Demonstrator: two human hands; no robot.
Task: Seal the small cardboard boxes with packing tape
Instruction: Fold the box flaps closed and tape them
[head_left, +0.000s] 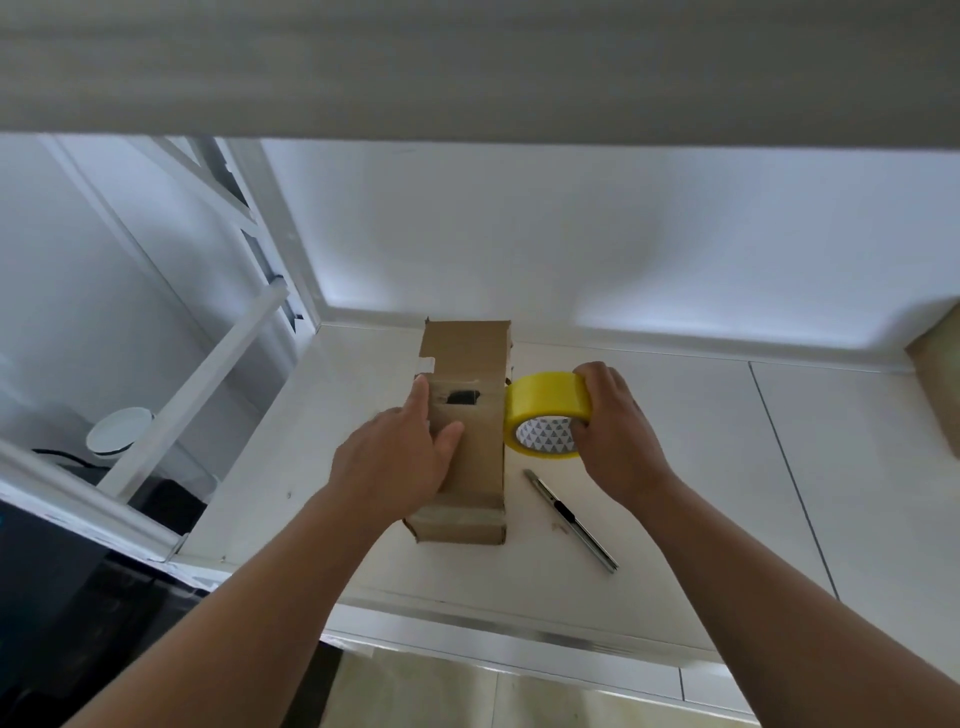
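A narrow brown cardboard box (475, 452) lies lengthwise on the white counter (675, 467), with one flap standing up at its far end. My left hand (395, 457) rests flat on the box's top and left side, fingers straight. A yellow roll of packing tape (545, 402) sits against the box's right side. My right hand (615, 426) grips this roll, fingers over its outer rim and thumb inside the core.
A silver utility knife (571, 519) lies on the counter just right of the box's near end. Another piece of cardboard (940, 374) stands at the far right edge. A white bowl (122, 431) and white shelf rails are at left, below the counter.
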